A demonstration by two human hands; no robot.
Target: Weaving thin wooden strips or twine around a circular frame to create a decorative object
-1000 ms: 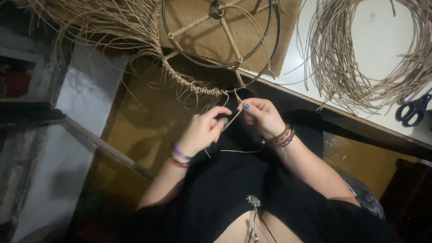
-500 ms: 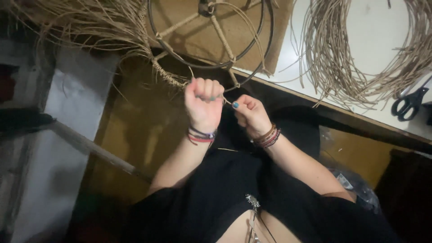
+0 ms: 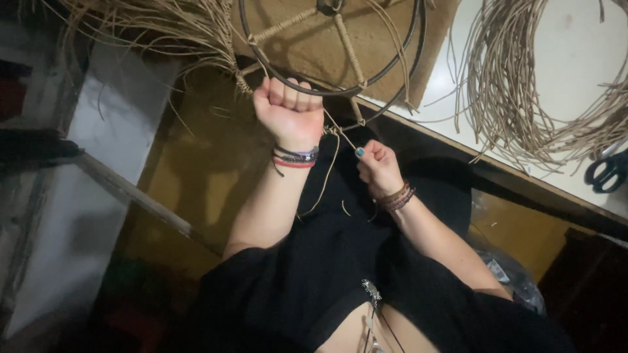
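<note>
My left hand [image 3: 290,110] is a closed fist gripping the dark metal rim of a round wire frame [image 3: 386,65] whose spokes are wrapped in tan cord. A band of woven cord [image 3: 243,82] runs along the rim just left of that fist. My right hand [image 3: 377,167] sits lower and to the right, pinching a thin tan cord strand [image 3: 340,134] pulled taut from the rim. A loose tail of the strand hangs down over my black clothing. Both wrists wear bracelets.
A bundle of loose tan strands [image 3: 150,26] fans out at the upper left. A coil of cord [image 3: 523,98] lies on a white tabletop [image 3: 575,46] at the upper right, with black-handled scissors [image 3: 608,171] at the right edge. Brown floor lies below.
My left hand rose from pinching the strand beside the right hand to a fist on the frame's rim. My right hand dropped slightly, pulling the strand tight.
</note>
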